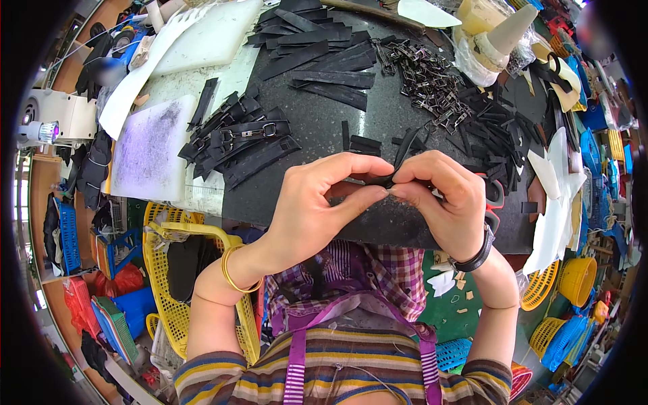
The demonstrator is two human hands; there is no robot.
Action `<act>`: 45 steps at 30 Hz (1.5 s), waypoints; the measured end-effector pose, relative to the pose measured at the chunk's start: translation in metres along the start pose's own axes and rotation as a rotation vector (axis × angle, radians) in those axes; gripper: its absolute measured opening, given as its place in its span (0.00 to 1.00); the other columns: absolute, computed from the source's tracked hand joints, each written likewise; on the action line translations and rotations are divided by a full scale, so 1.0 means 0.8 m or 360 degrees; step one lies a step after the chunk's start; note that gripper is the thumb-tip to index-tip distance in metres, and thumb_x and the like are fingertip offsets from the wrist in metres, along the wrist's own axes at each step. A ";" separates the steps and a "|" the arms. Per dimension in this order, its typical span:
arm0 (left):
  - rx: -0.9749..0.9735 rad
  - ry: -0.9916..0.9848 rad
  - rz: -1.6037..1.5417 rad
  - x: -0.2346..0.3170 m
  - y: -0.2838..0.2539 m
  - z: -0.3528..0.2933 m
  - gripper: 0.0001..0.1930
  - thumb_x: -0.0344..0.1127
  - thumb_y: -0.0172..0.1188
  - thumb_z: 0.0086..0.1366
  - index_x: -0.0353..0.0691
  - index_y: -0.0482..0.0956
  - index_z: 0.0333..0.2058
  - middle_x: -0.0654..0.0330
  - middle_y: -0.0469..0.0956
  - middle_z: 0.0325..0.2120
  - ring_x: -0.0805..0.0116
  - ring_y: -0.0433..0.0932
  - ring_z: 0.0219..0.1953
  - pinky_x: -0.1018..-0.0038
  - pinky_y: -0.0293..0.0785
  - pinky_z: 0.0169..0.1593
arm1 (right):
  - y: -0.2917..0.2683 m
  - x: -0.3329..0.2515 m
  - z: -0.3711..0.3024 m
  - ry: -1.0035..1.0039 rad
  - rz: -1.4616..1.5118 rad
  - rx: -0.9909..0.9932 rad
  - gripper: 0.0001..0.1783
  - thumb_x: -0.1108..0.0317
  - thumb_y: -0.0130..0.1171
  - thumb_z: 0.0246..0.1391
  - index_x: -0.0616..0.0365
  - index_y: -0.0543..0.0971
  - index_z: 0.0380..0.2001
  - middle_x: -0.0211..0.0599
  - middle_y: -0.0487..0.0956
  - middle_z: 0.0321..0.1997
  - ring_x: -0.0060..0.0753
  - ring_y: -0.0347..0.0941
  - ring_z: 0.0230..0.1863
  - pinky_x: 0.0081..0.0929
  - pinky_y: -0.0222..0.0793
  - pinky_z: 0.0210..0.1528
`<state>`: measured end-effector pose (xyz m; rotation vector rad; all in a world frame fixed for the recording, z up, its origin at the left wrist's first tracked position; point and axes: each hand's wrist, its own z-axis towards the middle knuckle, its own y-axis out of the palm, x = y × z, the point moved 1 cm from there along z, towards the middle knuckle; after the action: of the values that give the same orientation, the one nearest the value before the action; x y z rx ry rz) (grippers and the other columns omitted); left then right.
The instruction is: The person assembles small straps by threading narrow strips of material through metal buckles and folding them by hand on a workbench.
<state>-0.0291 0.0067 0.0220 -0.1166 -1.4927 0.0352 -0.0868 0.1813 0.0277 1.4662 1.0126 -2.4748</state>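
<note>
Head camera view, and on the left lie the buckled black straps [248, 135], heaped up, while the left hand [324, 206] pinches a narrow black strip [405, 148] between thumb and forefinger, right over the dark speckled worktop [320, 128]. Across from it, the right hand [444, 192] pinches that same strip, fingertips nearly meeting the left's, with red scissor handles [500, 194] just beyond its outer side!

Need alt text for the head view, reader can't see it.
A person's left hand and right hand pinch a narrow black strip above a dark tabletop. Beyond them lie piles of black strips and a heap of small metal buckles; a red-handled tool lies beside the right hand.
</note>
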 end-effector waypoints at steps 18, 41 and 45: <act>0.0006 0.0131 0.0027 -0.009 -0.003 -0.001 0.14 0.17 0.61 0.54 0.32 0.77 0.41 0.58 0.78 0.37 0.75 0.78 0.39 0.79 0.75 0.45 | -0.006 -0.007 -0.006 -0.0027 -0.0031 -0.0118 0.08 0.77 0.62 0.44 0.59 0.78 0.32 0.35 0.78 0.32 0.35 0.77 0.32 0.25 0.71 0.33; -0.0064 0.0876 0.0542 -0.007 0.003 -0.008 0.08 0.22 0.64 0.53 0.32 0.78 0.33 0.55 0.77 0.28 0.63 0.79 0.28 0.75 0.75 0.30 | 0.001 -0.010 -0.021 0.0394 0.0394 0.0009 0.09 0.80 0.59 0.44 0.58 0.76 0.31 0.33 0.73 0.24 0.28 0.72 0.19 0.21 0.67 0.22; -0.0130 0.0070 -0.0369 -0.017 -0.001 0.005 0.05 0.27 0.62 0.57 0.33 0.79 0.33 0.60 0.78 0.30 0.77 0.76 0.34 0.80 0.72 0.37 | -0.004 -0.004 -0.018 -0.0073 0.0193 -0.0190 0.09 0.81 0.57 0.46 0.56 0.76 0.31 0.30 0.74 0.24 0.29 0.73 0.20 0.24 0.68 0.23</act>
<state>-0.0345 0.0050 0.0090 -0.0097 -1.4557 -0.2139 -0.0757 0.1917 0.0273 1.3858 1.0121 -2.3114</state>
